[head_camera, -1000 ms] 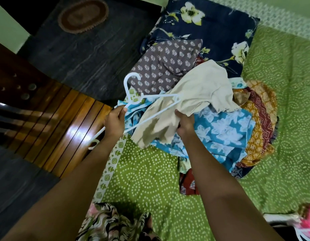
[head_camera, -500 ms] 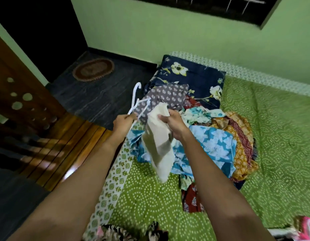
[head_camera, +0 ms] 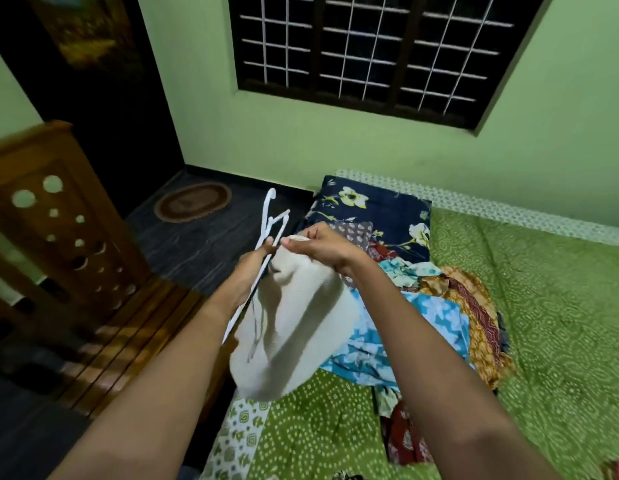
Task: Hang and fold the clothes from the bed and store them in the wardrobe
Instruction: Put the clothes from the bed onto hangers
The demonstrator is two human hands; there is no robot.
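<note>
My left hand (head_camera: pixel 254 261) grips a white plastic hanger (head_camera: pixel 270 216), its hook pointing up. My right hand (head_camera: pixel 320 245) pinches the top edge of a cream garment (head_camera: pixel 294 327), which hangs down in the air over the bed's edge, right beside the hanger. Part of the hanger shows faintly through the cloth. Behind and to the right, a pile of clothes (head_camera: pixel 436 320) lies on the green dotted bedsheet (head_camera: pixel 561 323): blue-white floral, orange patterned, grey dotted and dark red pieces.
A navy floral pillow (head_camera: pixel 381 206) lies at the head of the bed under a barred window (head_camera: pixel 370 50). A carved wooden footboard (head_camera: pixel 58 220) stands at the left. An oval mat (head_camera: pixel 193 201) lies on the dark floor by a dark doorway.
Both hands have risen from the pile, lifting the cream garment and hanger clear of the bed. The hanger now stands upright. My view has tilted up to the wall and window.
</note>
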